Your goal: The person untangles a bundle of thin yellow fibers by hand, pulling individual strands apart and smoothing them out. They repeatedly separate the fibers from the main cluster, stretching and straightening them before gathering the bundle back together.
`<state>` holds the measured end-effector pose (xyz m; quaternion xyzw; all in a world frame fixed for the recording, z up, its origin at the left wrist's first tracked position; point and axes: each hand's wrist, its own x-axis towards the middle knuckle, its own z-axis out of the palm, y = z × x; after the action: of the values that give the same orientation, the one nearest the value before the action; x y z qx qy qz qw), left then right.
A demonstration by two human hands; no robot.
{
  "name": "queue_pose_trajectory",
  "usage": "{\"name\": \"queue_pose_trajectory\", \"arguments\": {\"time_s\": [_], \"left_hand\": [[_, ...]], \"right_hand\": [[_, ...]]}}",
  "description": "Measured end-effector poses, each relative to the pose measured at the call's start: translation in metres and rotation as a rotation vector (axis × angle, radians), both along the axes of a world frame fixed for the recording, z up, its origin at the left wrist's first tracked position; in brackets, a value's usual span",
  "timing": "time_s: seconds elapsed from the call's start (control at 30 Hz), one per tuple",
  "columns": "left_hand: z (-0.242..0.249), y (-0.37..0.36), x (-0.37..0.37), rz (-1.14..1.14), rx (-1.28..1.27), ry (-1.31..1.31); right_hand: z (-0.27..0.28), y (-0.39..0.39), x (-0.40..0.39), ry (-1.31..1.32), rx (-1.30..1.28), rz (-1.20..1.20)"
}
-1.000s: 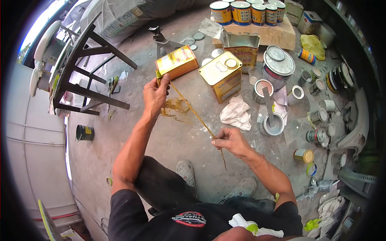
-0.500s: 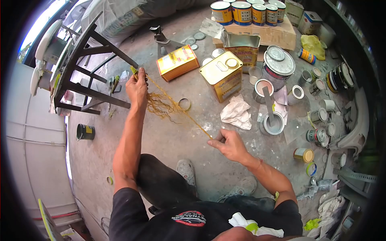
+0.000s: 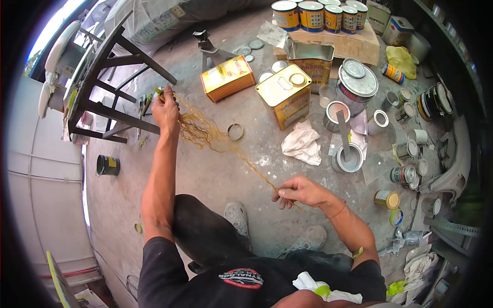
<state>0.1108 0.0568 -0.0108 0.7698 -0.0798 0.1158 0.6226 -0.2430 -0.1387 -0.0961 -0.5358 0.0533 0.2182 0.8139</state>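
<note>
A bundle of frayed yellow-brown string (image 3: pixel 203 128) stretches between my two hands above the concrete floor. My left hand (image 3: pixel 166 110) is closed around its upper end, where a yellow-green tip pokes out past the fingers. Loose wavy strands hang just below that hand, and part of the bundle is blurred. Lower right, my right hand (image 3: pixel 303 192) pinches the thinner twisted end between thumb and fingers, and a short tail sticks out beyond it. Behind the string, a ring-shaped roll of tape (image 3: pixel 235 132) lies on the floor.
A dark metal stand (image 3: pixel 115 110) is beside my left hand. Ahead are a yellow thinner tin lying down (image 3: pixel 227 78), an upright one (image 3: pixel 285 97) and a crumpled white cloth (image 3: pixel 302 143). An open paint can (image 3: pixel 348 159) and several others crowd the right; a black can (image 3: pixel 108 165) is left.
My left hand has moved slightly left and down. My right hand has shifted right and down along the string, and a tail now shows past its fingers.
</note>
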Motion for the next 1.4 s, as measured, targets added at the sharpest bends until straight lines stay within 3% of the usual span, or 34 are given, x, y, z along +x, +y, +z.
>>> {"name": "queue_pose_trajectory", "arguments": {"time_s": [0.17,0.27,0.37,0.43,0.47,0.53,0.63,0.77,0.83,0.93,1.07,1.17,1.4], "left_hand": [[0.000,0.004,-0.002,0.024,0.016,-0.002],[-0.004,0.008,0.007,-0.012,-0.040,-0.033],[-0.004,0.007,0.006,0.036,0.029,-0.050],[-0.004,0.007,0.005,-0.020,-0.060,0.014],[-0.005,0.006,0.004,-0.022,-0.060,0.014],[-0.006,0.002,0.002,-0.041,-0.120,0.117],[-0.011,0.002,0.005,-0.075,-0.105,0.111],[-0.021,0.008,0.015,0.029,-0.042,0.072],[-0.017,0.007,0.012,0.047,-0.017,0.095],[-0.013,0.004,0.010,0.046,-0.055,0.108],[-0.015,0.013,0.017,0.026,-0.131,0.096],[-0.018,0.015,0.017,0.028,-0.128,0.138],[-0.016,0.016,0.016,-0.075,-0.240,0.286]], "right_hand": [[-0.010,0.002,-0.001,-0.059,-0.066,-0.031],[-0.017,0.008,-0.001,-0.070,-0.030,-0.172],[-0.022,0.011,0.000,-0.121,-0.184,-0.247],[-0.020,0.015,0.000,-0.088,-0.558,-0.383],[-0.021,0.016,0.000,-0.087,-0.558,-0.385],[-0.023,0.020,0.002,-0.078,-0.738,-0.630],[-0.009,0.016,-0.001,-0.073,-0.779,-0.501],[-0.006,0.011,-0.002,0.017,-0.601,-0.432],[-0.037,0.006,-0.002,0.087,-0.387,-0.387],[-0.036,-0.002,-0.002,0.172,-0.133,-0.337],[-0.033,-0.003,-0.013,0.204,-0.127,-0.391],[-0.041,-0.002,-0.011,0.132,-0.007,-0.704],[-0.047,-0.009,-0.015,-0.003,-0.234,-0.706]]}}
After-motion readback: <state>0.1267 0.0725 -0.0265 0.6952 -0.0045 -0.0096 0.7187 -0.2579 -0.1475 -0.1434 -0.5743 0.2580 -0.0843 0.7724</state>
